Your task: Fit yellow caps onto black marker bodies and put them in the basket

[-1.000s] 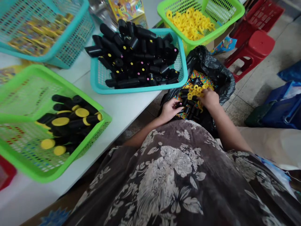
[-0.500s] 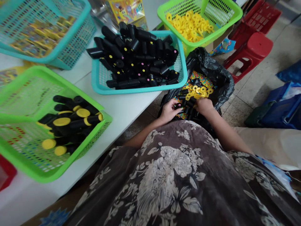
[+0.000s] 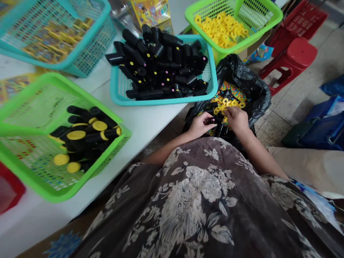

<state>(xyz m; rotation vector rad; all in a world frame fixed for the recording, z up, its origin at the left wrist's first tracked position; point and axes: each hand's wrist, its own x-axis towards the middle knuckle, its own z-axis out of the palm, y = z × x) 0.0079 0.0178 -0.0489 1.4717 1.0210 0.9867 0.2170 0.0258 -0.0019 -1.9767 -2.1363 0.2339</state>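
Over a black bag (image 3: 259,96) lined open at my lap, both hands work close together. My left hand (image 3: 199,126) is closed around a black plastic tube (image 3: 210,121) with a pink dot showing; much of it is hidden by the fingers. My right hand (image 3: 237,119) has its fingertips pinched at the edge of the yellow rings (image 3: 229,103); what lies between them is too small to make out. Beneath are colourful little beads (image 3: 235,89) and more black tubes (image 3: 220,129) lying in the bag.
A turquoise basket (image 3: 161,103) heaped with black tubes sits on the white table (image 3: 145,125). Green baskets hold yellow rings (image 3: 220,30) and yellow-capped black tubes (image 3: 80,138). Another turquoise basket (image 3: 88,57) holds yellow packets. A red stool (image 3: 301,53) stands right, near blue containers (image 3: 322,125).
My right hand has risen a little from the black tubes toward the yellow rings. My left hand keeps its tube. The whole view has shifted slightly.
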